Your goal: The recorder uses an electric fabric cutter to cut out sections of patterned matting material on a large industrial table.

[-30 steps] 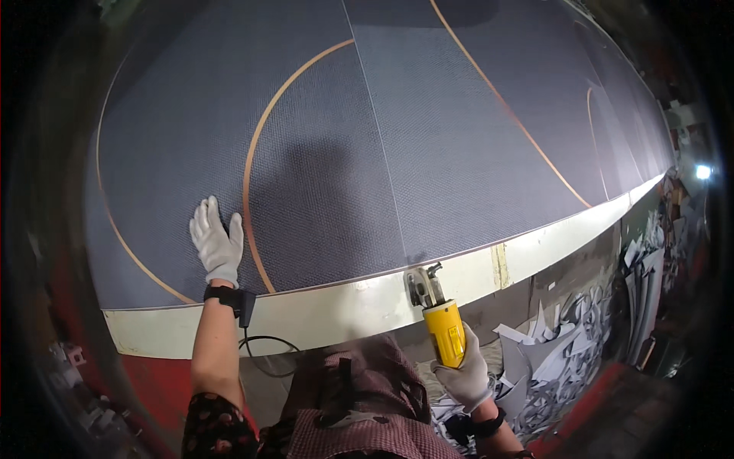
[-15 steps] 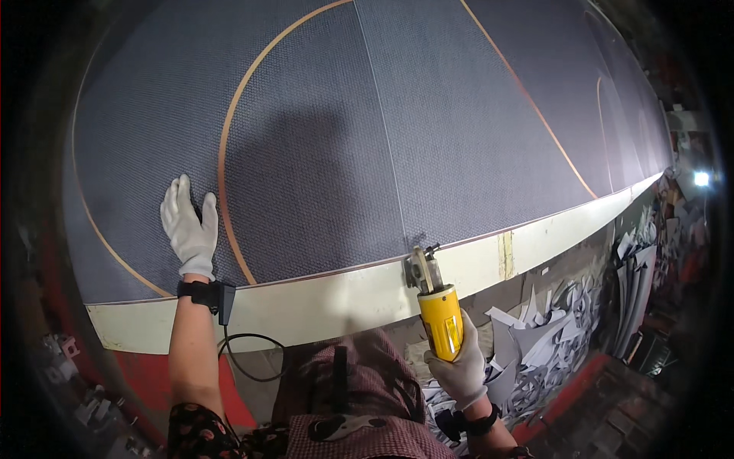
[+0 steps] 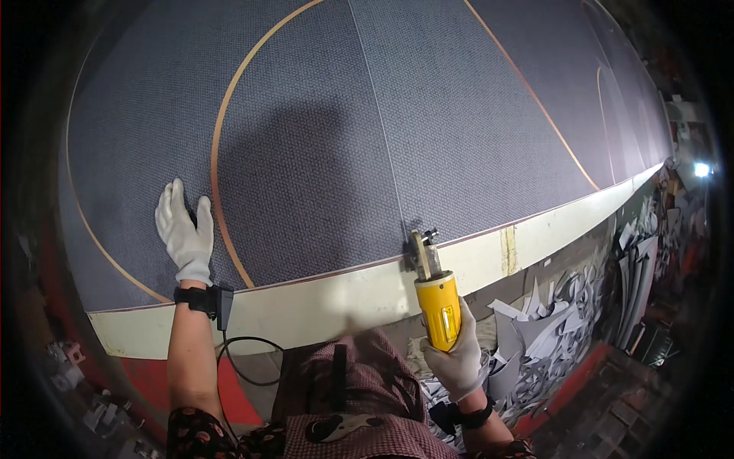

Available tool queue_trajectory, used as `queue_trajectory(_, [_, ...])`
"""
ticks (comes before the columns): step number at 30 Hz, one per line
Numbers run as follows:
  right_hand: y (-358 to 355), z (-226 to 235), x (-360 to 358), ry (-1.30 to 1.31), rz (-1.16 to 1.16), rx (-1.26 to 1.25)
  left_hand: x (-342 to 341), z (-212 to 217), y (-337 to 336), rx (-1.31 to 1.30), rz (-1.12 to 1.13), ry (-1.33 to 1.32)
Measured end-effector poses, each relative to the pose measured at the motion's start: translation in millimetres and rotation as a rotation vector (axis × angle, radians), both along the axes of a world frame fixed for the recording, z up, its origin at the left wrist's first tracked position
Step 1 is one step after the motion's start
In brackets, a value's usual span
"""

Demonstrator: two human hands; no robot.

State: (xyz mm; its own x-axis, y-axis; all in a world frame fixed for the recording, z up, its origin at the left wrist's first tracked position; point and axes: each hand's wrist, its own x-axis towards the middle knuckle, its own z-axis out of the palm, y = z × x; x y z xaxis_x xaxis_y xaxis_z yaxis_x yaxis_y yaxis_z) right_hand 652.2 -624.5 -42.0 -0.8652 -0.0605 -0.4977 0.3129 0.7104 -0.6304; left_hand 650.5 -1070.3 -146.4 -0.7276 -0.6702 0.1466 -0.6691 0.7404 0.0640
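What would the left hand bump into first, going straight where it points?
Nothing I can see: ahead of the left hand, the dark textured sheet looks free to the picture's edge, though dim there.

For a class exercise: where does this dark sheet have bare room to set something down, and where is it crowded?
Bare: the dark sheet between the orange arc beside the left hand and the pale line, partly shadowed; also from that line to the right orange stripe. Crowded: that line's near end, by the yellow tool in the right hand.
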Motion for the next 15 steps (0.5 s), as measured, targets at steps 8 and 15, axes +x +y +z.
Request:
queue_trajectory(8, [-27.7, -1.2, -30.1, 0.089, 0.020, -0.026, 0.8, -7.7, -0.8, -0.003, 0.008, -0.007])
queue_trajectory(15, [-46.2, -8.1, -60.0, 0.143, 0.034, -0.024, -1.4, -6.6, 1.0, -0.006, -0.013, 0.012])
